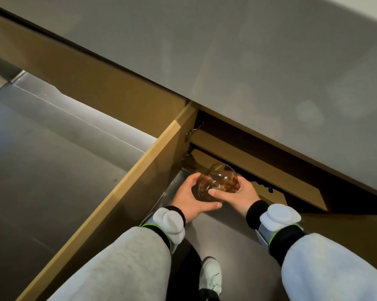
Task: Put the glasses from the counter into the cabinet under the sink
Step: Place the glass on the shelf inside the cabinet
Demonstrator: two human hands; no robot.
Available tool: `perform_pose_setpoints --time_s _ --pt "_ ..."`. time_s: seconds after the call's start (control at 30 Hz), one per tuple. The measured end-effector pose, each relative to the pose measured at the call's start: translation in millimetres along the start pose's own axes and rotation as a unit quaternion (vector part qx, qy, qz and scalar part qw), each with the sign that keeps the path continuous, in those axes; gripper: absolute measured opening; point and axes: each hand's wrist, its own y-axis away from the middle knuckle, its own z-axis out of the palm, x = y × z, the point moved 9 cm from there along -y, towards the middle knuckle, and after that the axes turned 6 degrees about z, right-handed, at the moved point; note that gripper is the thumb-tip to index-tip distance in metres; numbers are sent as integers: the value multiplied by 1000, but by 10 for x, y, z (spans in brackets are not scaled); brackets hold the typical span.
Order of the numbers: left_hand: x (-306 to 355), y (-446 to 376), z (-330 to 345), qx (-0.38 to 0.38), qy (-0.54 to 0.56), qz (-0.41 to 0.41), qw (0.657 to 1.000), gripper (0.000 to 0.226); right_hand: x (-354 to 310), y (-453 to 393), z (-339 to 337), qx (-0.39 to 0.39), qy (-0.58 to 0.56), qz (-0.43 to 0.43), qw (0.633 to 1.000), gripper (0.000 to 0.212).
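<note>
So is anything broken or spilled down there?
Nothing looks broken or spilled. Both hands, left and right, hold amber glasses pressed together at the open cabinet; how many is unclear. The door stands open.

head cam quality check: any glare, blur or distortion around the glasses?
Head view: wide-angle bends the counter edge; bright light strip on the floor at left; cabinet interior shadowed; amber glasses show small highlights, held by left hand and right hand, edges slightly soft.
</note>
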Motion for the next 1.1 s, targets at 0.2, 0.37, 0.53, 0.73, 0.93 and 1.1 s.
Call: perform_pose_setpoints --time_s 0.2,0.37,0.53,0.73,0.93,1.1 --pt "-85 -298 -160 27 -36 9 999 94 -166 -427 -93 49 13 -29 998 61" --pt "-103 -509 -156 20 -27 30 999 88 -198 -716 -137 108 14 -62 992 73" --pt "-183 -717 -155 12 -4 37 999 86 -231 -1012 -105 118 -3 -63 991 74" --pt "-311 -877 -226 25 -4 43 999 89 -198 -1270 -128 157 -3 -43 987 85" --pt "-306 -960 -269 33 -5 52 998 83 -329 -1386 -82 161 -2 -34 986 71" --pt "-285 -973 -251 34 0 53 998 80 -385 -1482 -71 161 4 -8 987 62"
